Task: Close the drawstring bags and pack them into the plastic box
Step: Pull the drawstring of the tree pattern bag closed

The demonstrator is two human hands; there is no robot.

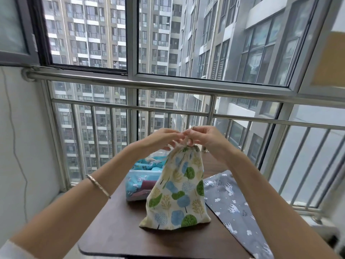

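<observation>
The dark table [115, 230] has a rounded near-left corner. Bare wood shows along its left side and its near edge, in front of the tree-print bag [177, 191]. A strip of bare wood also shows at the far side, between the bag's neck and the metal railing [168, 85] below the window [214, 43].

The clear plastic box [130, 195] stands behind and to the left of the tree-print bag, whose left side overlaps the box's near wall. A blue bag [145, 165] with white animals fills the box and bulges above its rim. A grey bag [233, 202] lies flat on the right, running from beside the tree-print bag toward the near right corner. Its left edge is tucked just behind the tree-print bag's right side. The forearms cross above the table on both sides, and the left wrist wears a thin bracelet [98, 186].

The tree-print bag stands upright near the middle of the table, its wide base on the wood. Its long axis rises to a gathered neck that leans a little to the right. The neck is drawn tight and the cord [189, 142] loops out of it.

Both hands meet just above the neck. The left hand [164, 139] has curled fingers that pinch the cord from the left, and the right hand [203, 137] pinches it from the right. The fingertips overlap, so which strand each hand holds is hard to make out.
</observation>
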